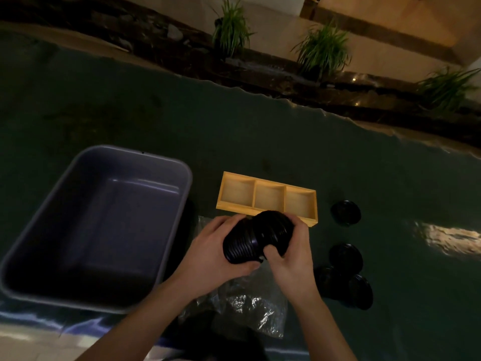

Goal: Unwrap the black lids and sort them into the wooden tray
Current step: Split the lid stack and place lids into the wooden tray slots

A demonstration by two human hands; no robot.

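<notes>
Both hands hold the stack of black lids just above the counter: the left hand cups its near end, fingers curled over the top, and the right hand closes round the far end, thumb tucked under. The stack bends between the two grips, so the nested lids look light, thin and prone to slide apart; holding it by both ends, pressed inward, seems the safest way to carry it. Just beyond the fingers lies the wooden tray, its three compartments bare. Beneath the wrists lies the crumpled clear wrap. Right of the right hand, loose lids rest on the counter, the nearer ones too dark to count. Left of the left hand sits a grey tub. Dim light hides whether any wrap clings to the stack.
</notes>
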